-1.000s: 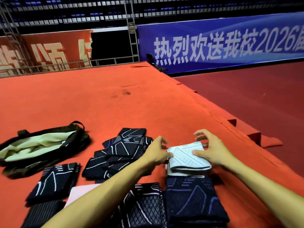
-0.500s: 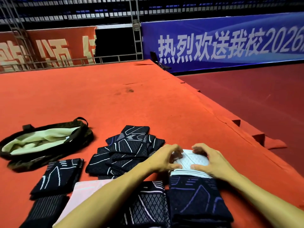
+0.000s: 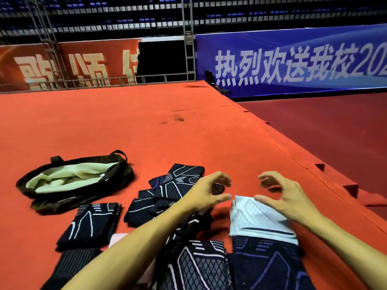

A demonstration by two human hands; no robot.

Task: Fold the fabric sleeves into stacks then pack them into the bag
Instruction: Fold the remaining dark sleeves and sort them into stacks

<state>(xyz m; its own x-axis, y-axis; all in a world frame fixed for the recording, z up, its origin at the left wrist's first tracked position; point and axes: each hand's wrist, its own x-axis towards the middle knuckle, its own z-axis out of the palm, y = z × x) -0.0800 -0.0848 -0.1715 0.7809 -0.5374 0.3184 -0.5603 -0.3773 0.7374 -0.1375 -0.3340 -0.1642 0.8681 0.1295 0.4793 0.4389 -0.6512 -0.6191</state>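
Note:
A folded white sleeve (image 3: pixel 254 219) lies on a dark navy folded sleeve (image 3: pixel 270 266) at the lower right. My right hand (image 3: pixel 287 197) hovers over the white sleeve with curled fingers, its thumb tip at the sleeve's top edge. My left hand (image 3: pixel 206 193) hangs just left of the white sleeve, fingers curled, holding nothing. A loose pile of dark patterned sleeves (image 3: pixel 165 195) lies behind my left arm. Another folded dark sleeve (image 3: pixel 92 222) sits at the left. The dark bag (image 3: pixel 77 178) with a pale green lining lies open at the far left.
More folded dark sleeves (image 3: pixel 201 266) and a pink one (image 3: pixel 117 238) lie near the bottom edge. The orange carpeted platform (image 3: pixel 146 126) drops off along its right edge (image 3: pixel 314 164) to a dark red floor. Banners and scaffolding stand far behind.
Both hands have lifted off the white sleeve, which they pressed onto the navy stack half a second ago. The sleeve now lies on that stack.

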